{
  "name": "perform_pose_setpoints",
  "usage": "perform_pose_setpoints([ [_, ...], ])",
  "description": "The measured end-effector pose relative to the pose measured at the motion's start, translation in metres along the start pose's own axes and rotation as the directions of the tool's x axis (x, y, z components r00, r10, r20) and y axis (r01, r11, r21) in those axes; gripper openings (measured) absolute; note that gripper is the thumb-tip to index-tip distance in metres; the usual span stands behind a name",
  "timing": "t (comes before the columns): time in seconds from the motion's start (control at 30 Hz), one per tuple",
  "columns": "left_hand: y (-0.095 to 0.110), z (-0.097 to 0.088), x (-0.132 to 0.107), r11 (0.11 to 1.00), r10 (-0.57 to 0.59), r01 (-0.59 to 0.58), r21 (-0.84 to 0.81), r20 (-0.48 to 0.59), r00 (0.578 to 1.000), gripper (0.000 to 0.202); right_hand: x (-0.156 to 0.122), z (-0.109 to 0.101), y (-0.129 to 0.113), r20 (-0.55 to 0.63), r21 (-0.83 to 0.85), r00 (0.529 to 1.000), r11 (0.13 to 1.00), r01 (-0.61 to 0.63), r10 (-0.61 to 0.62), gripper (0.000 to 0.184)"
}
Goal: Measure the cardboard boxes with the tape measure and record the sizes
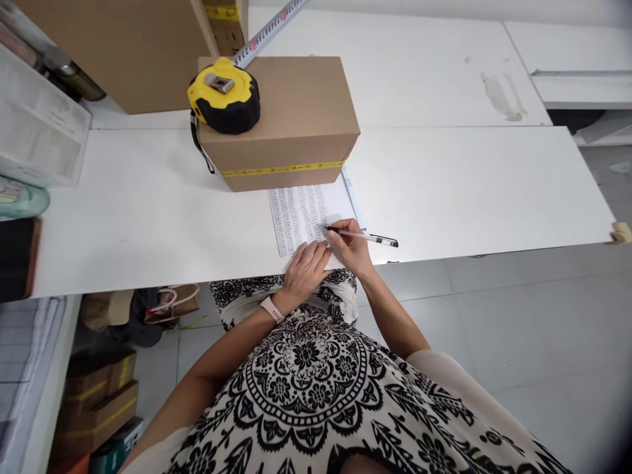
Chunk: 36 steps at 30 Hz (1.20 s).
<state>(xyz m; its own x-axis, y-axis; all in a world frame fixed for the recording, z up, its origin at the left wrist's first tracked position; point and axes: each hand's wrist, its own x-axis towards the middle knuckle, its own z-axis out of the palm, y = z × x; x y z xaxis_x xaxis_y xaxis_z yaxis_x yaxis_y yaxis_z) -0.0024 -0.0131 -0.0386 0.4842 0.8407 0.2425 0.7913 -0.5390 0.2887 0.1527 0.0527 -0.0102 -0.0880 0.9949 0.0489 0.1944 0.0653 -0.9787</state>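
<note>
My right hand [351,247] is closed around a pen [371,237] with a clear barrel and black ends, its tip at the sheet of paper [288,220]. Columns of small dark writing cover much of that sheet. My left hand [307,268] lies flat with fingers stretched out over the sheet's lower edge, close beside the right hand. Just beyond the paper stands a cardboard box [291,125] with yellow tape, which hides the sheet's far end. On the box rests a yellow and black tape measure [224,95], its blade [269,33] pulled out toward the back.
The white table [444,191] has its front edge close to my body. A large cardboard box [123,46] stands at the back left, with a clear plastic bin [42,125] and a dark, brown-edged object [18,257] at far left. Taped boxes [101,408] sit below.
</note>
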Motion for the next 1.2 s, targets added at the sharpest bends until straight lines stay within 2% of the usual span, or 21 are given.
perform_pose_setpoints([
  [0.07,-0.0008,0.0012,-0.0007,1.000,0.013,-0.013,0.000,-0.020,1.000,0.053,0.0004,0.0005,0.0014,-0.017,-0.016,1.000,1.000,-0.024,0.024,0.029],
  [0.17,-0.0016,0.0017,-0.0014,0.999,0.013,-0.014,-0.034,-0.023,1.000,0.054,-0.0009,0.0011,-0.0001,-0.070,-0.138,0.996,0.989,-0.059,0.050,0.027],
  [0.27,-0.0019,0.0021,-0.0020,0.997,-0.001,0.001,-0.075,0.002,1.000,0.055,-0.0036,0.0016,-0.0038,-0.077,-0.248,0.997,0.968,-0.033,0.014,0.024],
  [0.37,-0.0019,0.0028,-0.0021,0.997,-0.005,0.006,-0.079,0.020,1.000,0.055,-0.0050,0.0018,-0.0051,-0.061,-0.288,0.998,0.958,-0.005,-0.013,0.020],
  [0.9,0.0003,0.0030,-0.0016,1.000,0.012,-0.012,0.013,-0.042,0.999,0.051,-0.0040,0.0026,-0.0013,-0.025,-0.296,0.996,0.952,0.079,-0.090,0.019],
  [1.03,0.0002,0.0028,-0.0015,0.996,0.047,-0.041,0.075,-0.084,0.995,0.051,-0.0044,0.0027,-0.0010,-0.018,-0.288,0.997,0.955,0.068,-0.077,0.019],
  [1.2,-0.0001,0.0031,-0.0013,0.988,0.057,-0.045,0.150,-0.077,0.995,0.052,-0.0038,0.0036,-0.0009,-0.018,-0.264,0.994,0.959,0.100,-0.109,0.019],
])
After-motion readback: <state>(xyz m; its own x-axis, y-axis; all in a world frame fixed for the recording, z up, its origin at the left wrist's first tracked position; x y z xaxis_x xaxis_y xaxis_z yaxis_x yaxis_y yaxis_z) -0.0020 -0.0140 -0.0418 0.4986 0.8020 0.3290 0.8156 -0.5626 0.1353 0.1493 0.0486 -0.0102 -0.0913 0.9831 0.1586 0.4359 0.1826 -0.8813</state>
